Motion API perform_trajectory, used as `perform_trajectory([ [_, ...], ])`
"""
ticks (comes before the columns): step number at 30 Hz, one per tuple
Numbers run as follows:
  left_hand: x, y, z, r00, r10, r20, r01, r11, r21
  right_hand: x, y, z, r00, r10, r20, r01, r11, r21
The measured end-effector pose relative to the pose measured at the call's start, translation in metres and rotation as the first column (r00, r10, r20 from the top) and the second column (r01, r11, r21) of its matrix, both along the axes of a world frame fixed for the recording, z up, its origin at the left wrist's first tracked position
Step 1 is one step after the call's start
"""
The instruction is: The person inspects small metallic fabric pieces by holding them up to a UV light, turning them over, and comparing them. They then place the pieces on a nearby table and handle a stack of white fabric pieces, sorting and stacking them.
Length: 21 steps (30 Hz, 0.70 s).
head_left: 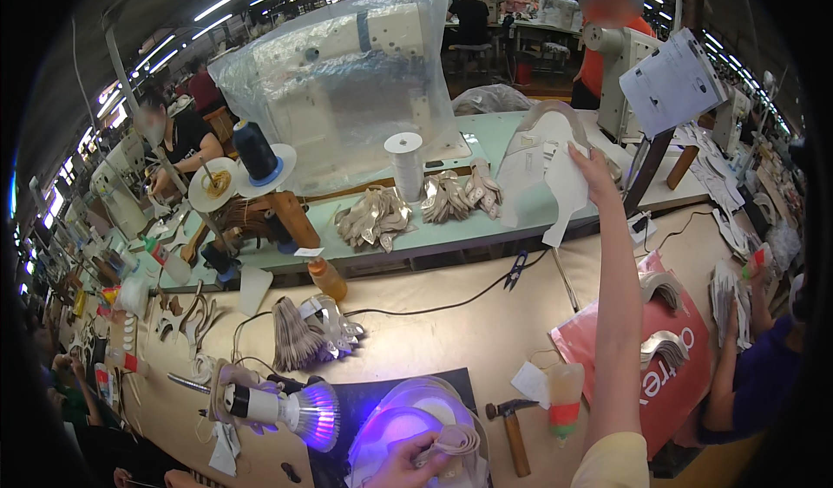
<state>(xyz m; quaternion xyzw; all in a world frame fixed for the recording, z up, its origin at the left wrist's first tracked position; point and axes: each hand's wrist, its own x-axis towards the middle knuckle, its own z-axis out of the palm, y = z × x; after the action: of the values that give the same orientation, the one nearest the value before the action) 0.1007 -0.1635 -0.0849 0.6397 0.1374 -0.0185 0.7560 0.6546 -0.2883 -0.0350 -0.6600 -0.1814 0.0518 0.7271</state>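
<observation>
My right arm reaches far out to the green bench, where my right hand [593,174] pinches the edge of a white cut shoe piece [564,191]. That piece lies over a larger pale template-like sheet [525,197]. At the lower middle, my left hand [406,464] is closed around a curled stack of beige shoe pieces [456,441]. Beneath it, pale curved pieces [403,419] lie on a black mat [455,384] in purple light. The lit lamp [314,414] stands just left of them.
A hammer [516,440] and a glue bottle [565,393] lie right of the mat. Small snips [515,271], an amber bottle [327,278] and beige bundles [299,336] sit farther off. A plastic-covered machine [347,89] stands behind. Another person's hand [733,319] works at the right.
</observation>
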Motion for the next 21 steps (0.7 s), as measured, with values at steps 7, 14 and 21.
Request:
perform_trajectory([
  [7, 0.012, 0.009, 0.002, 0.994, -0.002, -0.110, -0.003, 0.999, -0.049, 0.035, 0.040, -0.092, 0.880, -0.274, 0.388, 0.475, 0.538, -0.696],
  [14, 0.017, 0.009, 0.005, 0.944, 0.007, -0.329, 0.009, 0.999, 0.049, 0.024, 0.046, -0.131, 0.812, -0.219, 0.541, 0.583, 0.339, -0.738],
  [21, 0.018, 0.013, -0.001, 0.954, -0.018, -0.299, 0.025, 1.000, 0.018, 0.034, 0.058, -0.125, 0.785, -0.235, 0.574, 0.620, 0.321, -0.716],
])
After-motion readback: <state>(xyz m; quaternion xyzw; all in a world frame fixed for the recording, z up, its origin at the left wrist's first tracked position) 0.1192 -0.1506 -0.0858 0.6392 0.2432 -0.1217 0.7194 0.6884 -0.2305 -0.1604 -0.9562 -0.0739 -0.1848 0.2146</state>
